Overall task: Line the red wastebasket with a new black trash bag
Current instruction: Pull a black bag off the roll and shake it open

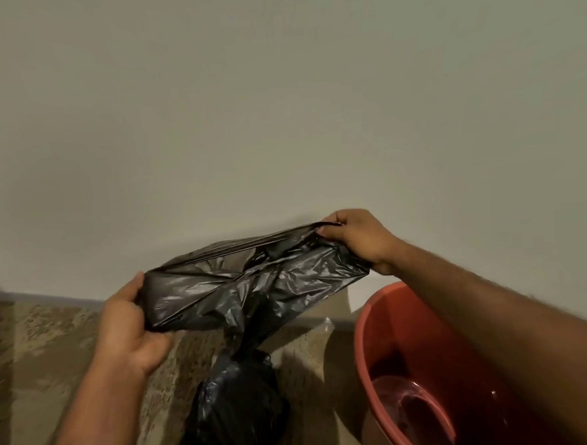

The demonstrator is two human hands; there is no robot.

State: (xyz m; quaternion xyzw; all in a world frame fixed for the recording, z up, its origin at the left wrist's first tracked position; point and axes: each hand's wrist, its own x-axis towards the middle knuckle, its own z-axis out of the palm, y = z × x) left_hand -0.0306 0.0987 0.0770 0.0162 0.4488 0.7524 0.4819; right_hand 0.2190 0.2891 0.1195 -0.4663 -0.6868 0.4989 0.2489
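A new black trash bag [254, 278] is stretched in the air between my hands, its mouth partly pulled apart along the top edge. My left hand [127, 329] grips the bag's left end. My right hand [357, 236] pinches the upper right corner, higher and nearer the wall. The red wastebasket [389, 333] stands at the lower right, below my right forearm, which hides part of its rim. No liner shows in it; its red bottom is visible.
A tied, full black bag [237, 412] lies on the speckled floor [53, 343] under the stretched bag, left of the wastebasket. A plain pale wall [279, 104] rises right behind. A small clear plastic scrap [327, 324] lies by the wall.
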